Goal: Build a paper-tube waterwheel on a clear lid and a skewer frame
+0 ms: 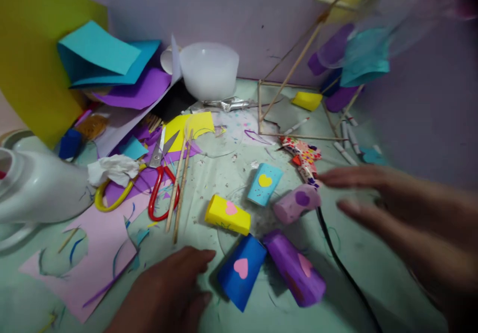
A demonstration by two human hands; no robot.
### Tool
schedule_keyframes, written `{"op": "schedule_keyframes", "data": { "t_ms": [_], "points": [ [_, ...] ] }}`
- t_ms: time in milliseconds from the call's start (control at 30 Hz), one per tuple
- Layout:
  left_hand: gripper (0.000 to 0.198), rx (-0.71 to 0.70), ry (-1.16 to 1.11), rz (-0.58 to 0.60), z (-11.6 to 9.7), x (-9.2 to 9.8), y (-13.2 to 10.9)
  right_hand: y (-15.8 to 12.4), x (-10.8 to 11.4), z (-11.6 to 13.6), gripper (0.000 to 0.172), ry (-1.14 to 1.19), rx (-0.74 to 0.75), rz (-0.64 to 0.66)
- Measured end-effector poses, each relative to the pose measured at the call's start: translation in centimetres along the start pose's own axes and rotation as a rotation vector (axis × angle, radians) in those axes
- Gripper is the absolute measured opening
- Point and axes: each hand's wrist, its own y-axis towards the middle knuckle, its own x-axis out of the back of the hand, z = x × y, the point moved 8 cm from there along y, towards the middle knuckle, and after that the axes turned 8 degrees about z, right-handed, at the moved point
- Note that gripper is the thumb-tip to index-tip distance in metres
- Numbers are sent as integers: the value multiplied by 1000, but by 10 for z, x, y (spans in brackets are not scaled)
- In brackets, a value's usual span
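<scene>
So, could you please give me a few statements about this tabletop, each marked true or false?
1. The yellow cup bears a pink heart. True.
2. The left hand grips the dark blue cup. False: it looks open, beside that cup.
3. The light blue cup bears a purple heart. False: its heart is yellow.
4. The red-handled scissors lie with blades spread. True.
5. The white bowl stands between the hands. False: it is at the back, by the wall.
6. The right hand holds no cup. True.

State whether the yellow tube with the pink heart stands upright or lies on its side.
On its side: the yellow tube lies lengthwise along the table, its pink heart facing up.
</scene>
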Motion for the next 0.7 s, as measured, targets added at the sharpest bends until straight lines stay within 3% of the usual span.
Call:
{"op": "schedule_keyframes", "data": {
  "t_ms": [33,100,200,267,367,467,567,700],
  "points": [
    [26,22,0,-21,7,11,0,14,4,-13,19,82,-71,11],
    [18,123,9,-100,22,39,7,44,-10,-38,25,153,-223,216],
    [27,296,-4,-217,31,76,33,74,-50,-51,32,218,-243,578],
    [33,317,-44,-174,24,84,63,84,-71,-51,34,230,-204,707],
    [33,270,-25,139,7,62,111,86,-93,-47,34,282,-191,815],
    [30,226,-10,363,1,35,143,83,-106,-41,33,358,-177,894],
    [26,203,-4,485,3,13,158,82,-111,-35,30,409,-125,964],
    [18,192,16,507,3,2,164,74,-124,-27,27,593,-153,1124]
  ]
}}
